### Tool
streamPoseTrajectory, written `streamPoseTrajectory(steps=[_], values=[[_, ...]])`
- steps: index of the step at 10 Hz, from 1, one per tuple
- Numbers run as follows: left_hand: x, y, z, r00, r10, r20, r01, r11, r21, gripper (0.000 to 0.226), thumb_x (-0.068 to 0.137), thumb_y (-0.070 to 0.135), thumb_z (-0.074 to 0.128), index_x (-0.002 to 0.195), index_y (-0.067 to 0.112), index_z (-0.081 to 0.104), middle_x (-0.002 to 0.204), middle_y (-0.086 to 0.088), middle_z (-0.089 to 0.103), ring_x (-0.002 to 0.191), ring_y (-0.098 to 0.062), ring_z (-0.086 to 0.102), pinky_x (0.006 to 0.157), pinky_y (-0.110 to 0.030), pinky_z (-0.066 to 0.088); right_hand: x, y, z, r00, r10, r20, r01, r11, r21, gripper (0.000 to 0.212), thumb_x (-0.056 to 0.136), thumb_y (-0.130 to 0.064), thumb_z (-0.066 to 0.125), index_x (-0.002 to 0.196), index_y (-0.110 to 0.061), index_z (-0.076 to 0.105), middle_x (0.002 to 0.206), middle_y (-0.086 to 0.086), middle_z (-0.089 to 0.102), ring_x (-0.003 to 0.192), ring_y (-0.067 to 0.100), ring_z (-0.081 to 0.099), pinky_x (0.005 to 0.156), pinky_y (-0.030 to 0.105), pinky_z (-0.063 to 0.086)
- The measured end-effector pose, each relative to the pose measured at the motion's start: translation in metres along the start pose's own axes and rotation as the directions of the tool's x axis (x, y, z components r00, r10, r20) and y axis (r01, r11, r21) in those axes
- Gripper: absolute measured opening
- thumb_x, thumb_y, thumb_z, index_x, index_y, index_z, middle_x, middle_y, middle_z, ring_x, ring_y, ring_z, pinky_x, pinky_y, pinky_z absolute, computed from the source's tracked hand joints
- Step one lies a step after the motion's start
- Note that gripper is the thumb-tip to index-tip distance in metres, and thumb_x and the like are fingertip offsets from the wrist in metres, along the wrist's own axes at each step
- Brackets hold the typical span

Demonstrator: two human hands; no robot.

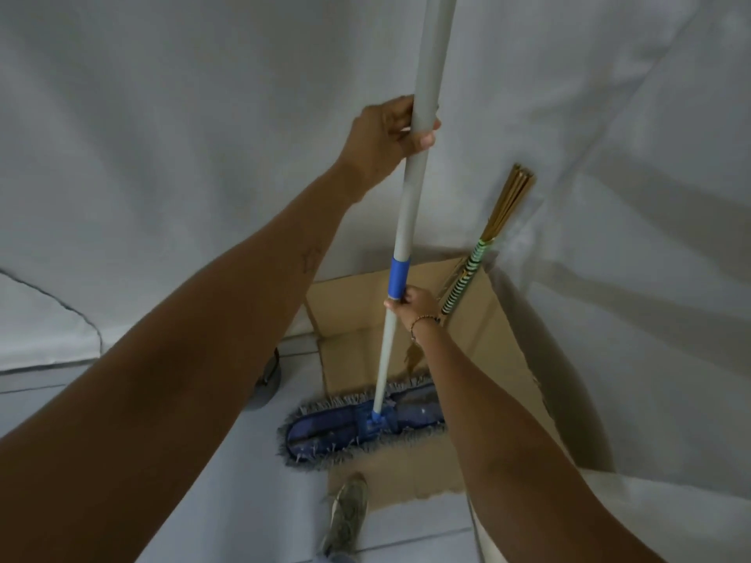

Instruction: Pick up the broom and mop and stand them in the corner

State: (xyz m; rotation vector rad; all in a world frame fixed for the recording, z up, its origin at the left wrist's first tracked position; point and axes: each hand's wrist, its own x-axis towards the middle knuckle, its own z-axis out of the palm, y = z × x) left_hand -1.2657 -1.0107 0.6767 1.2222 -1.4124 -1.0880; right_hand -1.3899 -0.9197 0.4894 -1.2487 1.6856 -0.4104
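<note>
Head view: I look down along the mop pole into a corner hung with white sheets.
Left hand (386,136): closed round the pole high up, at 12 o'clock of the frame, thumb across the front.
Right hand (414,304): fingers pinched on the pole just under the blue collar (399,278), near frame centre; a bead bracelet sits on that wrist.
Mop (406,205): nearly upright, top tilted slightly toward 1 o'clock; its blue head (361,426) lies flat at 6 o'clock of my right hand, half on the cardboard (500,351), half on pale floor.
Broom (479,253): already propped in the corner at 2 o'clock of my right hand, striped handle down, straw end up against the sheet; apart from the mop.
Shoe (347,514): one foot at 6 o'clock, just short of the mop head.
Step in hand: I judge I am standing the mop beside the broom.
Doing it well: keep the head flat so it cannot slide, lean the top toward the corner, and loosen the lower hand first, the upper hand last.
Risk: the sheet may give no firm backing, so I should test the lean before letting go.
</note>
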Motion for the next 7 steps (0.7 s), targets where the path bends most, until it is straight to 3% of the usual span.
streamPoseTrajectory(steps=[2,3,4,5,6,7], values=[[0.013,-0.010,-0.001,0.999,-0.026,-0.040,0.028,0.998,0.064,0.042,0.080,0.013,0.068,0.121,0.008,0.058,0.108,-0.005,0.070,0.101,-0.014,0.067,0.098,-0.033,0.053,0.019,-0.012,0.002,0.995,0.090,0.031,-0.090,0.996,0.002,0.037,0.082,-0.016,0.067,0.117,-0.004,0.061,0.114,0.015,0.068,0.102,0.029,0.062,0.084,0.028,0.045],[0.010,-0.008,-0.001,0.997,-0.047,-0.065,0.052,0.996,0.076,0.038,0.082,0.018,0.067,0.118,0.009,0.060,0.112,-0.007,0.071,0.102,-0.014,0.067,0.099,-0.032,0.052,0.014,-0.016,0.005,0.994,0.106,0.018,-0.106,0.994,0.015,0.033,0.083,-0.015,0.065,0.115,-0.003,0.061,0.112,0.017,0.067,0.087,0.023,0.057,0.080,0.027,0.044],[0.002,-0.014,-0.002,0.993,-0.070,-0.099,0.084,0.985,0.153,0.032,0.083,0.025,0.064,0.112,0.011,0.063,0.109,-0.008,0.072,0.104,-0.018,0.066,0.099,-0.037,0.051,0.006,-0.016,0.005,0.997,0.078,0.015,-0.079,0.997,0.008,0.028,0.084,-0.012,0.063,0.111,-0.004,0.063,0.108,0.017,0.068,0.085,0.023,0.056,0.079,0.029,0.045],[-0.018,-0.026,-0.006,0.991,-0.120,-0.060,0.131,0.967,0.220,0.029,0.087,0.017,0.059,0.115,0.008,0.062,0.111,-0.009,0.070,0.105,-0.017,0.065,0.098,-0.025,0.050,0.003,-0.006,0.005,0.998,0.054,0.019,-0.054,0.998,-0.011,0.031,0.078,-0.003,0.066,0.109,-0.004,0.064,0.108,0.019,0.069,0.097,0.029,0.064,0.092,0.042,0.053],[-0.048,-0.048,-0.016,0.990,-0.138,-0.005,0.128,0.903,0.409,0.024,0.090,0.023,0.056,0.107,0.010,0.066,0.099,-0.002,0.069,0.090,-0.011,0.060,0.084,-0.009,0.045,-0.004,0.011,0.005,0.998,0.063,0.011,-0.063,0.998,0.002,0.034,0.076,0.005,0.065,0.110,0.000,0.064,0.110,0.023,0.069,0.091,0.022,0.061,0.086,0.036,0.056],[-0.080,-0.078,-0.026,0.984,-0.178,-0.005,0.155,0.844,0.513,0.025,0.091,0.027,0.052,0.100,0.009,0.068,0.100,-0.010,0.071,0.090,-0.015,0.060,0.088,-0.026,0.043,-0.026,0.024,0.006,0.995,0.091,0.036,-0.090,0.995,-0.032,0.030,0.082,0.006,0.061,0.112,0.002,0.063,0.113,0.023,0.068,0.098,0.026,0.063,0.091,0.031,0.052]])
